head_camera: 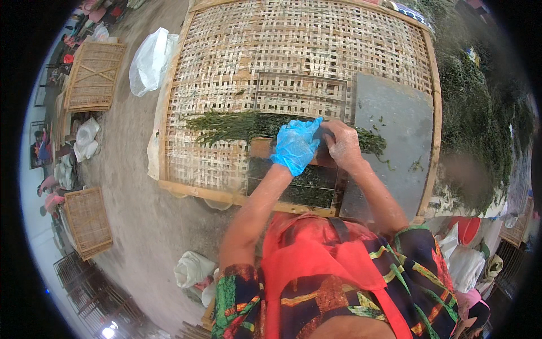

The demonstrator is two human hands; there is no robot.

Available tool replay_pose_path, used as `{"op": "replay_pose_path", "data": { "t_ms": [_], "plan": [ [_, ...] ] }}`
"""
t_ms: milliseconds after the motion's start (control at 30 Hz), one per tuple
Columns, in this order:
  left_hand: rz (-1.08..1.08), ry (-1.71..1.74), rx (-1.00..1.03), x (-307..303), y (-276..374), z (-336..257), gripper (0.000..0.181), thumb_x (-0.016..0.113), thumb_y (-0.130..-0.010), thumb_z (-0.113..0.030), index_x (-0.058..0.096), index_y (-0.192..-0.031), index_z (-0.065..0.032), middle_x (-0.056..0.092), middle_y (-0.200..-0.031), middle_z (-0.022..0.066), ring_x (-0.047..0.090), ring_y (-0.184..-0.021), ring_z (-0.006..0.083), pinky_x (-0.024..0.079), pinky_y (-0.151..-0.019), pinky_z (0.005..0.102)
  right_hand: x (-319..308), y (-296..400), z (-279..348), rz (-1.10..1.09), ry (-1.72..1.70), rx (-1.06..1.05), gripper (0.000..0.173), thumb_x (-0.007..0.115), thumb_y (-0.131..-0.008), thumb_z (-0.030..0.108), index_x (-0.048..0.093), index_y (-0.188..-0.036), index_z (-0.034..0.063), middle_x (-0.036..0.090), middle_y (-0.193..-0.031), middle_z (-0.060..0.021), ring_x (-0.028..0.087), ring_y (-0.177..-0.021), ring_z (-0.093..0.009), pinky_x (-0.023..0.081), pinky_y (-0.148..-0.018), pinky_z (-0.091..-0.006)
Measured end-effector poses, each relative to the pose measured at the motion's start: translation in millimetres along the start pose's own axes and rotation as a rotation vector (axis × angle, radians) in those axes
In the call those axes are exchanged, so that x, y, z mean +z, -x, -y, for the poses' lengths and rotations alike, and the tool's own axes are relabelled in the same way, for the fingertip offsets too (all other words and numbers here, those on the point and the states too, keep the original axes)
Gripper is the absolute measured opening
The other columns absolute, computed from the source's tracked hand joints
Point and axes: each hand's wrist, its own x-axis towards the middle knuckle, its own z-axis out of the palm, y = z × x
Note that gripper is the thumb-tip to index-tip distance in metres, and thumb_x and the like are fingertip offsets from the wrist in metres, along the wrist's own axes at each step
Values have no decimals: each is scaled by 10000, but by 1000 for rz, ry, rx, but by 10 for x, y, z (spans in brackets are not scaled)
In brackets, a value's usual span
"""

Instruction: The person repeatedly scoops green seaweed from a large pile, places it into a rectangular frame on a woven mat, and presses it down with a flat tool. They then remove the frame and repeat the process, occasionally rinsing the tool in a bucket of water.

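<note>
A woven bamboo screen (pixel 220 55) in a wooden frame lies before me. On it rests a thin rectangular divided frame (pixel 301 75), its lower sections filled with dark green seaweed (pixel 307 197). My left hand (pixel 297 144), in a blue plastic glove, presses over a strip of seaweed (pixel 220 125) that trails out to the left. Bare, my right hand (pixel 342 142) touches the gloved one, fingers bent around something dark that is mostly hidden. Part of a brown flat bar (pixel 261 147) shows beneath the glove. Seaweed ends spill right onto a grey board (pixel 391 127).
A large heap of seaweed (pixel 470 106) lies to the right of the screen. Clear plastic bags (pixel 152 61) stand at its left. Farther left are stacked bamboo screens (pixel 95 76) and people. A red bucket (pixel 465 229) and white sacks (pixel 463 262) are at lower right.
</note>
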Motion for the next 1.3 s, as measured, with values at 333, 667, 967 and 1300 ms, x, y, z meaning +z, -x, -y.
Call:
{"op": "replay_pose_path", "data": {
  "t_ms": [333,667,967,1300],
  "plan": [
    [25,-221,-61,24,46,399,235,629,-808,-182,734,-1018,-171,625,-765,69,582,-772,294,479,-692,451,-398,130,-53,-39,52,87,227,675,-793,48,670,-1019,64,663,-1026,-133,613,-979,-337,509,-842,-412],
    [-25,-173,-92,34,111,365,241,630,-805,-144,732,-1023,-146,620,-779,91,589,-767,297,492,-677,438,61,12,172,-18,235,-307,227,720,-703,118,674,-921,71,634,-936,-76,560,-1007,-276,452,-833,-403],
    [102,-246,-154,-172,159,458,298,635,-810,-127,721,-1093,-161,647,-826,102,603,-783,314,514,-718,437,-191,32,-76,77,353,-228,109,699,-750,122,664,-834,62,617,-904,-76,547,-937,-285,456,-829,-410],
    [101,-186,-85,-44,162,218,339,630,-852,-183,674,-1184,-130,694,-1033,99,620,-925,318,506,-841,436,-360,279,5,102,331,-263,271,695,-728,79,678,-997,58,632,-1099,-40,542,-999,-267,454,-871,-406]
  ]
}}
